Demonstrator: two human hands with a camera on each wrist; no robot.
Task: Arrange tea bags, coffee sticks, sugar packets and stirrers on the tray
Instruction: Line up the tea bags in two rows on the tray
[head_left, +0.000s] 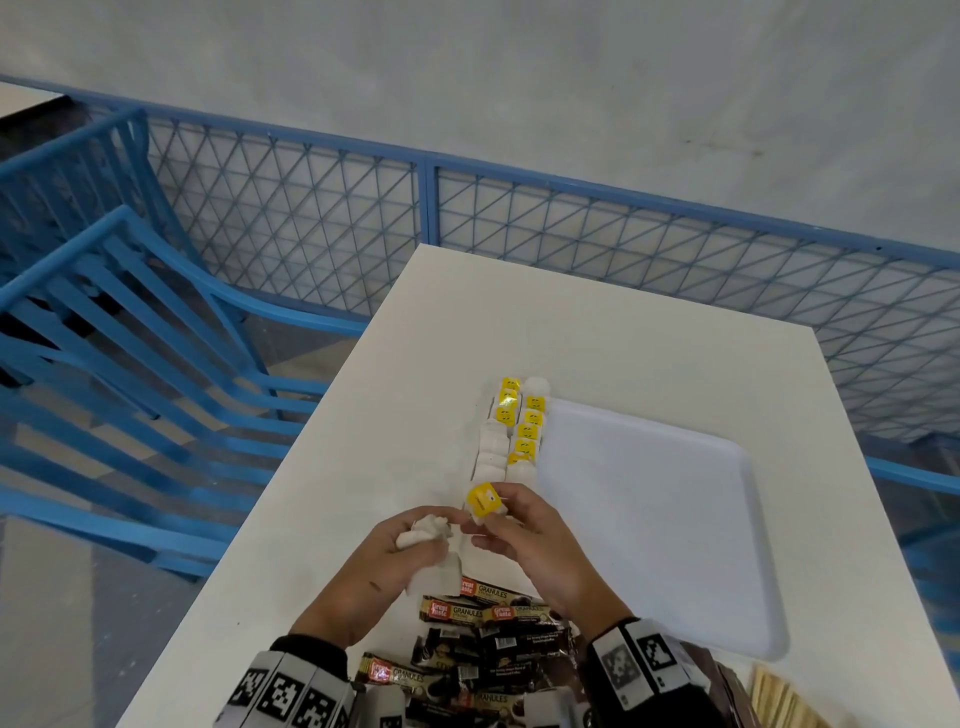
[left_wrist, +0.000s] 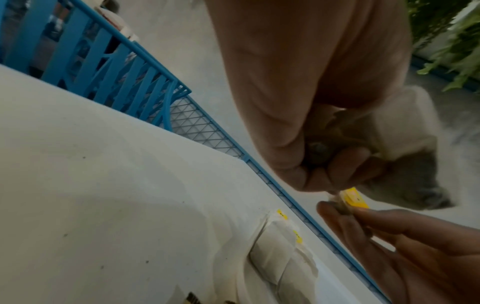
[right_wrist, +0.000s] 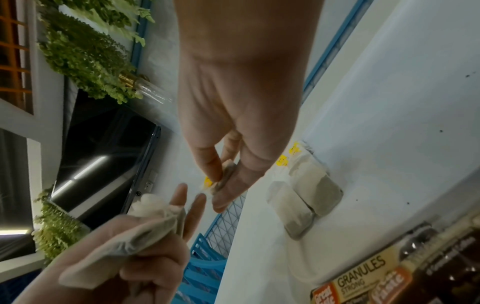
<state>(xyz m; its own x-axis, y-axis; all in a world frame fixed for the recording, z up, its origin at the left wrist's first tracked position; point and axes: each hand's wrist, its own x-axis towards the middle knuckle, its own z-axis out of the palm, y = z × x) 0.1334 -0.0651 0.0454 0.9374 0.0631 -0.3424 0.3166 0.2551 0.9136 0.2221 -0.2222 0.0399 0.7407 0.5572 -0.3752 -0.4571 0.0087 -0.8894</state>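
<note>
A tea bag with a yellow tag (head_left: 482, 500) is pinched by the right hand (head_left: 524, 535) while a bunch of tea bags (head_left: 423, 530) is gripped by the left hand (head_left: 384, 558) beside the unfilled tray (head_left: 675, 519); placement seems next, though stirrers (head_left: 779, 701) are cut off.

Ahead of you, a white table (head_left: 597, 332) runs out toward twelve o'clock, its top lightly speckled. Past its far edge, from nine o'clock sweeping to three, stands a blue fence (head_left: 426, 208) of wire mesh in a metal frame. At ten o'clock you've got a blue slatted chair (head_left: 130, 322), with another behind it. Beyond the fence, a pale grey concrete floor (head_left: 519, 73) fills the top. Your right wrist view catches green ferns (right_wrist: 85, 51) and a dark screen (right_wrist: 103, 156) reflecting strip lights.
</note>
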